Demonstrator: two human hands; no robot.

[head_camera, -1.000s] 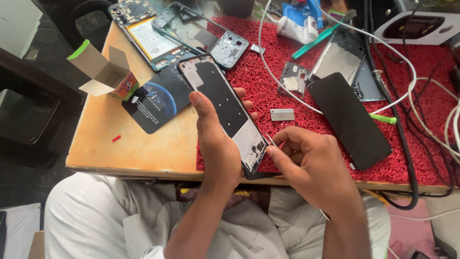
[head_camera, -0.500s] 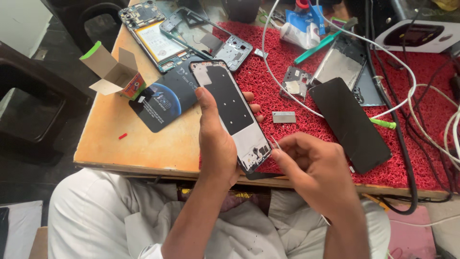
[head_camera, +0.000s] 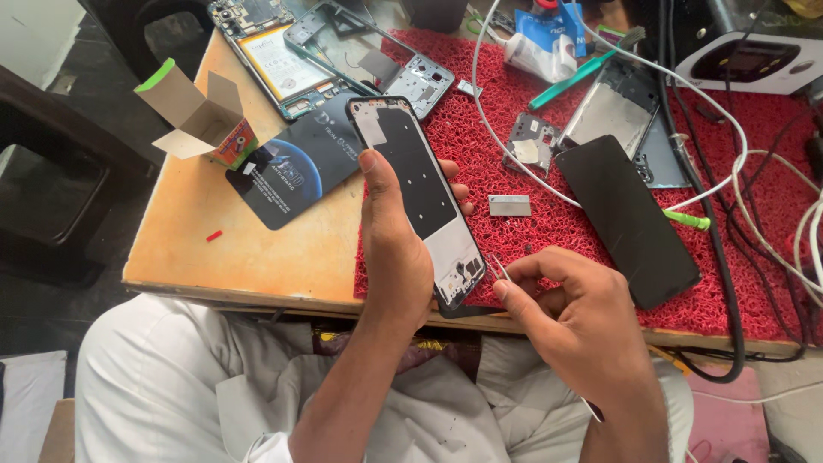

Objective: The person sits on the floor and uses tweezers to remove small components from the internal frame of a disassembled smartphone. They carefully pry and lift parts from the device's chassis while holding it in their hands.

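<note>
- Head view: my left hand [head_camera: 396,249] grips the bare phone frame [head_camera: 420,193], fingers wrapped round its edges — it is raised above the red mat [head_camera: 549,231] at the desk [head_camera: 223,249] front.
- My right hand [head_camera: 583,317] is pinched shut on thin tweezers [head_camera: 500,267], tips just beside the frame's lower corner.
- Since a second ago the frame has tilted more upright and the tweezers have drawn slightly off — I judge the corner work is paused.
- A black screen panel [head_camera: 630,219] lies on the mat, apart.

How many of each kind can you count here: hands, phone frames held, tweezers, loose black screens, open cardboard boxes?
Hands: 2, left hand and right hand
Phone frame held: 1
Tweezers: 1
Black screen: 1
Cardboard box: 1
Total: 6
</note>
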